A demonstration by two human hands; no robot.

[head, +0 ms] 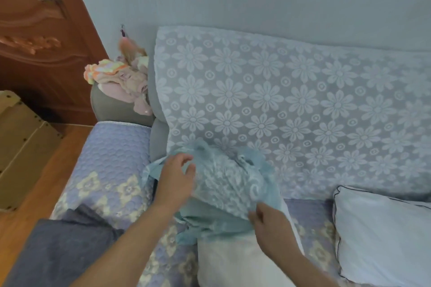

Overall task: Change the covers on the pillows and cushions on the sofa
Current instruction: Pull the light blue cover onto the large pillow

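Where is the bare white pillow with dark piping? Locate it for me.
In the head view, the white pillow lies at the lower right on the sofa seat, leaning against the flowered backrest cover, right of the right hand.

right hand (268, 228) pinching teal cover (224, 184), sofa (112, 158)

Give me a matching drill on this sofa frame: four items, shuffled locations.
1. teal lace-patterned cushion cover
2. white pillow with dark piping
3. pile of pink and pastel clothes
4. brown cardboard box

A. on the grey armrest
B. on the floor, far left
C. on the seat, right end
D. under both hands

Pairs: 1-D, 2-C, 3-A, 4-B
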